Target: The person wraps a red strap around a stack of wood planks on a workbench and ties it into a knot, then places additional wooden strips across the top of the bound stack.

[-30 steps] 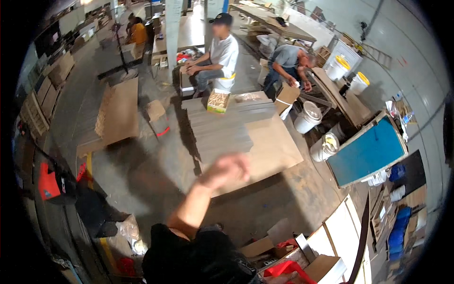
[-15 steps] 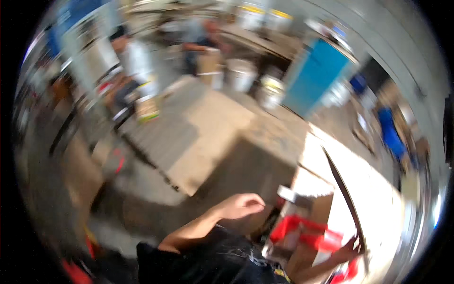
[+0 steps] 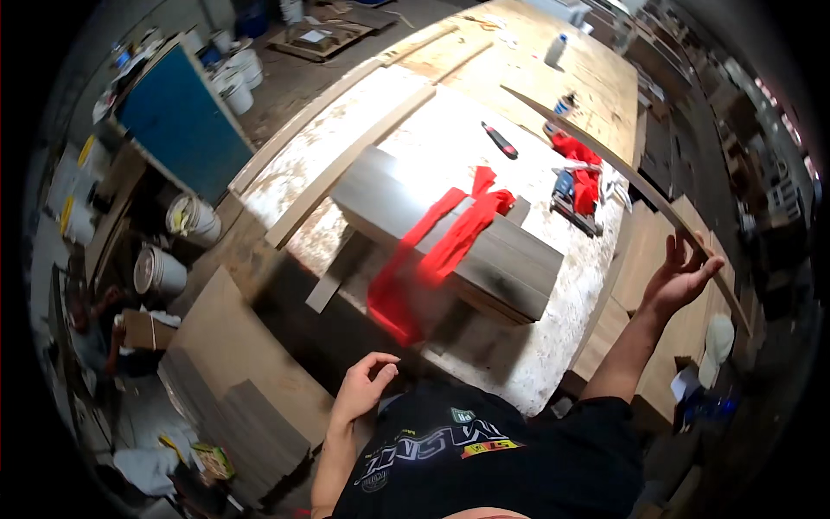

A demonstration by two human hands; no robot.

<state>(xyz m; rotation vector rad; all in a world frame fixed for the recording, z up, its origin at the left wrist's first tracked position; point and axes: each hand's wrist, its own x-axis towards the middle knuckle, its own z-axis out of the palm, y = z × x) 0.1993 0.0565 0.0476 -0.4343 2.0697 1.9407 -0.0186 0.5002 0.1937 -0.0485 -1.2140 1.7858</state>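
Right hand: the right hand (image 3: 679, 275) is raised at the right side of the tabletop (image 3: 553, 346), fingers (image 3: 705, 270) spread and laid against the lower end of a long thin strip (image 3: 605, 160); it looks like a light pinch or prop, not a full wrap.
Strip: a narrow, bowed length that runs from near the far middle of the tabletop down to the hand, and past it toward the right; it arcs above the tabletop, so most of it appears unsupported.
Left hand: the left hand (image 3: 363, 389) hangs free near the body, by the near edge of the tabletop, fingers loosely curled and holding nothing.
Boards: a stack of grey boards (image 3: 450, 233) lies mid-tabletop with a red strap (image 3: 441, 251) draped over it, well apart from both hands.
Beyond: a red-handled knife (image 3: 500, 140) and a small power tool (image 3: 573, 197) lie to the left of the strip.
Handling: a strip this slender will likely whip and sag; a firmer wrap of the fingers and a second hold farther along would steady it.
Risk: the free end could sweep the bottle (image 3: 555, 50) or the tool if swung low.
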